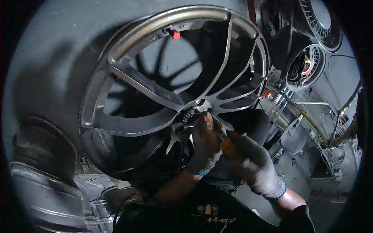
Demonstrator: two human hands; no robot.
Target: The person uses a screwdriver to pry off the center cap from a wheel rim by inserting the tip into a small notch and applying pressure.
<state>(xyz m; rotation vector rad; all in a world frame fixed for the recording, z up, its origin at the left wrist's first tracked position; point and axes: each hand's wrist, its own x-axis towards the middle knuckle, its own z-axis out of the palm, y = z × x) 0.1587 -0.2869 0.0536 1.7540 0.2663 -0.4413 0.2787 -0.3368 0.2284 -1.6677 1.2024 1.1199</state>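
A large grey alloy wheel rim (143, 88) with forked spokes faces me, a red cap (175, 35) on the valve stem near its upper edge. My left hand (206, 141), in a worn grey glove, is closed at the wheel's hub (191, 115), its fingertips beside the center bore. What those fingers pinch is hidden. Just to the right, my gloved right hand (254, 163) wraps round a tool with an orange-yellow handle (228, 146). That tool points toward the hub and the left fingers; its tip cannot be made out.
Another bare rim (46, 174) stands at the lower left. Several shiny wheel parts, including a round one (306, 68) and a chrome cylinder (285, 112), are at the right. Cables and a yellow hose (316, 130) run beyond them over the grey floor.
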